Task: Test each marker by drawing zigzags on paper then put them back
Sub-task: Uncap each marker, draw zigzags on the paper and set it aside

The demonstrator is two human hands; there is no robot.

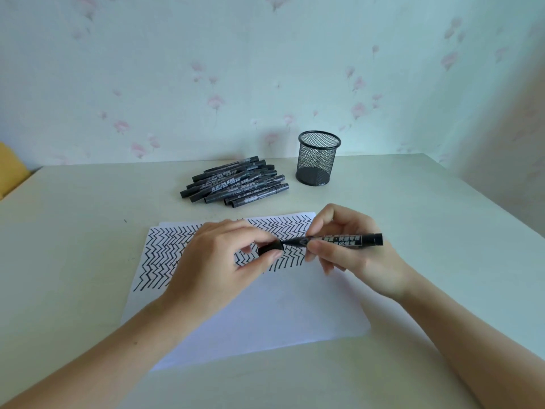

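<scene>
Black marker point(339, 241) is gripped by right hand point(351, 249), its black cap point(269, 248) pinched by left hand point(218, 261) fingers at 9 o'clock, over the zigzag-covered white paper point(283, 305).

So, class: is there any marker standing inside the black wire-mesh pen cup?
No: the black wire-mesh pen cup shows only its bare base through the mesh, while the black markers lie piled beside it.

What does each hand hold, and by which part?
The right hand grips a marker around its barrel; the left hand pinches its cap between thumb and fingertip.
</scene>
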